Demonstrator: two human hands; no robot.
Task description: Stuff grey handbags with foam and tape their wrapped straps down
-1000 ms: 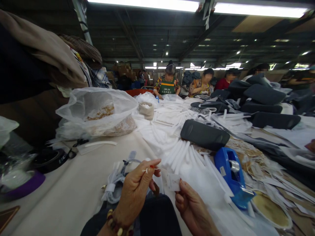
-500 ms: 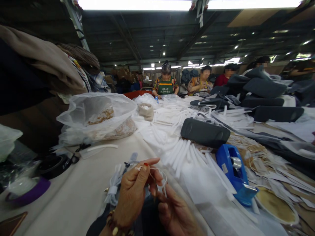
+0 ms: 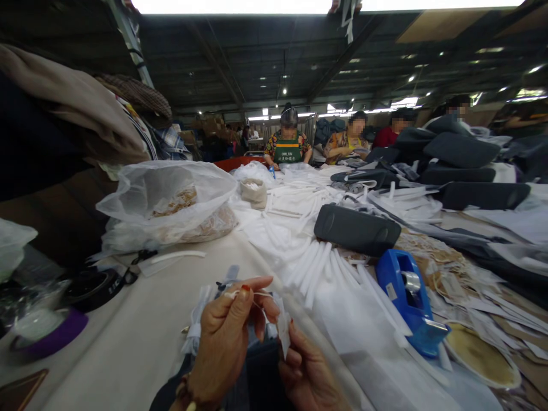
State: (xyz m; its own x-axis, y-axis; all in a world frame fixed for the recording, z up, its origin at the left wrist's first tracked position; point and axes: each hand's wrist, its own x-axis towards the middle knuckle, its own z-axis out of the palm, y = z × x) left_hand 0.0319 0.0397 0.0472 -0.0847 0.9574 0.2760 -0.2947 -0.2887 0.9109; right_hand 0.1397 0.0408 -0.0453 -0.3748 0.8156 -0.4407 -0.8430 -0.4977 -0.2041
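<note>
My left hand (image 3: pixel 225 337) is raised at the lower middle, thumb and forefinger pinched on a thin white string (image 3: pixel 257 295). My right hand (image 3: pixel 306 374) sits just right of it, fingers closed on a small white tag (image 3: pixel 283 328) that hangs from the string. A dark piece of fabric (image 3: pixel 257 371) lies under both hands. Behind the left hand a bundle of white tags and cords (image 3: pixel 201 319) rests on the table (image 3: pixel 128 342).
A blue tape dispenser (image 3: pixel 409 299) stands to the right, a dark grey padded part (image 3: pixel 355 229) beyond it, white strips (image 3: pixel 312 268) between. A clear plastic bag (image 3: pixel 166 197) and black tape roll (image 3: pixel 92 285) lie left. Several people work at the far end.
My right hand moved left to meet the left hand and brought the white tag up against the string. The left hand stayed pinched on the string.
</note>
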